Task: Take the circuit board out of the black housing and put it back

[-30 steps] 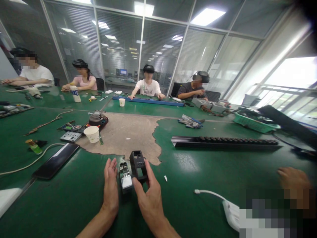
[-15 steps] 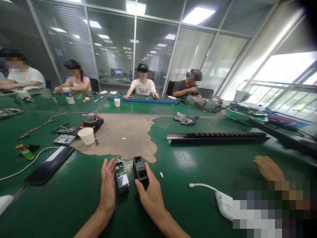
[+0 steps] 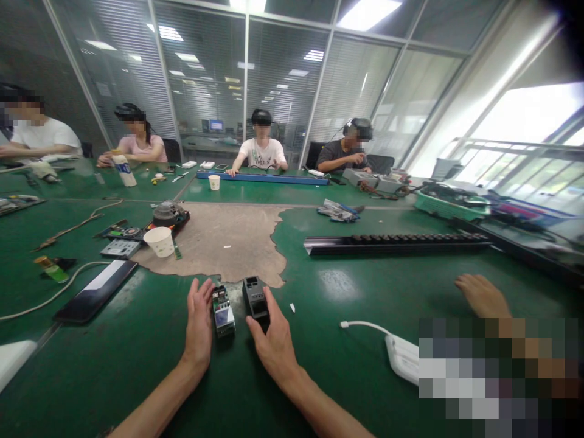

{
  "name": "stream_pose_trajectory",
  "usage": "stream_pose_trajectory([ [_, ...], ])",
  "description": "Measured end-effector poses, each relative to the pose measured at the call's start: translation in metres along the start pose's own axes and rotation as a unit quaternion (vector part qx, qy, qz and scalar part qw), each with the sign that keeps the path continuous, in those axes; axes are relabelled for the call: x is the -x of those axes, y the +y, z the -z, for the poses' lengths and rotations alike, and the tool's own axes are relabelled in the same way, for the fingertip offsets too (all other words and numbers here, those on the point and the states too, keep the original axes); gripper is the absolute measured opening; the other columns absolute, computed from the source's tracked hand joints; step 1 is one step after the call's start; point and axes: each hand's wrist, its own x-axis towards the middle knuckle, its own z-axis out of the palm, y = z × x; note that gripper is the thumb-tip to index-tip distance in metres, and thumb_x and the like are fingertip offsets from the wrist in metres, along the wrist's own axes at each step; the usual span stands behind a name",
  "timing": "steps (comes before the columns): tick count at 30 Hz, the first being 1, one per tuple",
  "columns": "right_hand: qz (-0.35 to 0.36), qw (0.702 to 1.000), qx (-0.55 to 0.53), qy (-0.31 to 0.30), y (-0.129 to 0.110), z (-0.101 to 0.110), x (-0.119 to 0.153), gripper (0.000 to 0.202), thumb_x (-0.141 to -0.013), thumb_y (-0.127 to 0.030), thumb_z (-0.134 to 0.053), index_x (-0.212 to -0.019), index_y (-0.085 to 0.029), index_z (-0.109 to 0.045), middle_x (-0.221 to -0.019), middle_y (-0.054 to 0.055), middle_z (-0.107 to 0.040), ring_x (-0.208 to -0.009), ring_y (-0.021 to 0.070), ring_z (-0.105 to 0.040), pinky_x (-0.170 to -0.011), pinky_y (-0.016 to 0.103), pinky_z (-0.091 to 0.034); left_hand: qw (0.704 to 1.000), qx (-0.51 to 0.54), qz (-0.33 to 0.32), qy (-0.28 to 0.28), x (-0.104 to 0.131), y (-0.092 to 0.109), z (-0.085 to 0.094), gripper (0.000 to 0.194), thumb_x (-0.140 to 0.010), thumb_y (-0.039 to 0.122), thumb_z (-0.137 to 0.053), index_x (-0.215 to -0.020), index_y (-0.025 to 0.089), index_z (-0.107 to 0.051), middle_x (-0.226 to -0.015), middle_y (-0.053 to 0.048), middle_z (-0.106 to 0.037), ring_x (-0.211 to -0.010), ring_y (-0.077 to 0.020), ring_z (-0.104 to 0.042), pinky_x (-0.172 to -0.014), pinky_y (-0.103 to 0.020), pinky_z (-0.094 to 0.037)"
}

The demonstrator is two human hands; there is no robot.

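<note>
My left hand (image 3: 198,325) is open, its fingers stretched out along the left side of a small device with an exposed circuit board (image 3: 223,316). The board device has a pale, shiny block at its near end and lies on the green table. To its right is a black plastic housing (image 3: 254,295) with cut-out openings. Around the near right corner of the housing is my right hand (image 3: 277,347), thumb at the near end and fingers along the right side, spread apart. A small gap separates the two parts.
A paper cup (image 3: 159,242), a phone (image 3: 98,291) and loose electronic parts lie to the left. A long black rail (image 3: 396,244) lies at right, near a white adapter with cable (image 3: 401,359) and another person's hand (image 3: 483,295). Several people sit across the table.
The view has shifted slightly, so most things sit a little higher in it. Both hands keep their places beside the two parts. The person across has drawn one hand inward.
</note>
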Motion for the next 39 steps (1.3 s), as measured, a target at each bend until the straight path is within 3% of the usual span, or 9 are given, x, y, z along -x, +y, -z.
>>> stream_pose_trajectory([
  [4,-0.020,0.999,-0.041,0.016,-0.017,0.003,-0.001,0.067,-0.087,-0.029,-0.060,-0.147,-0.016,-0.034,-0.145,0.012,-0.047,-0.134,0.0270,-0.043,-0.113,0.047,-0.035,1.000,0.006,0.000,-0.006,0.002,0.000,0.001,0.062,-0.093,0.055,-0.039,-0.146,0.025,-0.029,-0.146,-0.014,-0.043,-0.130,-0.0232,-0.048,-0.112,-0.044,-0.033],
  [8,-0.004,0.997,-0.079,-0.006,-0.042,-0.001,0.000,0.065,-0.087,-0.028,-0.061,-0.146,-0.016,-0.035,-0.144,0.011,-0.048,-0.132,0.0261,-0.046,-0.111,0.044,-0.038,1.000,0.001,-0.007,-0.010,0.003,-0.002,0.005,0.062,-0.093,0.056,-0.038,-0.146,0.026,-0.028,-0.147,-0.014,-0.043,-0.129,-0.0230,-0.049,-0.110,-0.043,-0.036],
  [16,0.040,0.999,-0.027,-0.023,-0.072,-0.024,0.000,0.070,-0.080,-0.020,-0.062,-0.145,-0.016,-0.037,-0.141,0.012,-0.051,-0.130,0.0275,-0.048,-0.110,0.046,-0.039,0.999,-0.013,-0.027,-0.014,0.004,-0.001,0.007,0.061,-0.093,0.056,-0.036,-0.147,0.028,-0.026,-0.148,-0.013,-0.040,-0.129,-0.0222,-0.049,-0.106,-0.042,-0.040],
  [21,0.061,0.998,0.000,-0.012,-0.074,-0.039,0.003,0.072,-0.079,-0.018,-0.060,-0.146,-0.016,-0.034,-0.141,0.013,-0.050,-0.131,0.0279,-0.047,-0.110,0.046,-0.038,0.998,-0.041,-0.039,0.013,0.002,-0.003,0.009,0.062,-0.093,0.057,-0.036,-0.146,0.027,-0.028,-0.151,-0.012,-0.036,-0.137,-0.0215,-0.039,-0.113,-0.040,-0.031],
  [26,0.061,0.997,0.033,-0.039,-0.068,-0.046,0.006,0.074,-0.077,-0.013,-0.058,-0.146,-0.014,-0.034,-0.141,0.014,-0.050,-0.132,0.0296,-0.046,-0.110,0.048,-0.038,0.997,-0.054,-0.043,0.026,-0.001,-0.004,0.012,0.063,-0.094,0.057,-0.036,-0.147,0.025,-0.028,-0.153,-0.012,-0.034,-0.140,-0.0216,-0.034,-0.116,-0.041,-0.024],
  [30,0.069,0.995,0.041,-0.058,-0.057,-0.048,0.011,0.074,-0.077,-0.014,-0.060,-0.146,-0.015,-0.033,-0.143,0.015,-0.048,-0.133,0.0306,-0.043,-0.111,0.050,-0.036,0.997,-0.060,-0.050,0.027,0.001,-0.003,0.012,0.061,-0.094,0.055,-0.034,-0.147,0.025,-0.028,-0.152,-0.012,-0.035,-0.139,-0.0216,-0.036,-0.116,-0.042,-0.024],
  [35,0.082,0.995,0.019,-0.051,-0.042,-0.050,0.020,0.086,-0.079,-0.016,-0.061,-0.152,-0.012,-0.017,-0.151,0.017,-0.035,-0.139,0.0299,-0.034,-0.113,0.050,-0.033,0.997,-0.053,-0.042,0.022,0.003,-0.001,0.010,0.060,-0.094,0.055,-0.035,-0.147,0.026,-0.029,-0.152,-0.011,-0.037,-0.138,-0.0204,-0.038,-0.115,-0.040,-0.026],
  [39,0.055,0.997,-0.003,-0.053,-0.035,-0.052,0.023,0.080,-0.079,-0.014,-0.061,-0.150,-0.014,-0.024,-0.147,0.016,-0.042,-0.136,0.0297,-0.040,-0.111,0.049,-0.036,0.997,-0.053,-0.047,0.020,0.004,-0.003,0.009,0.059,-0.095,0.055,-0.034,-0.147,0.026,-0.030,-0.150,-0.011,-0.039,-0.139,-0.0197,-0.036,-0.116,-0.040,-0.024],
])
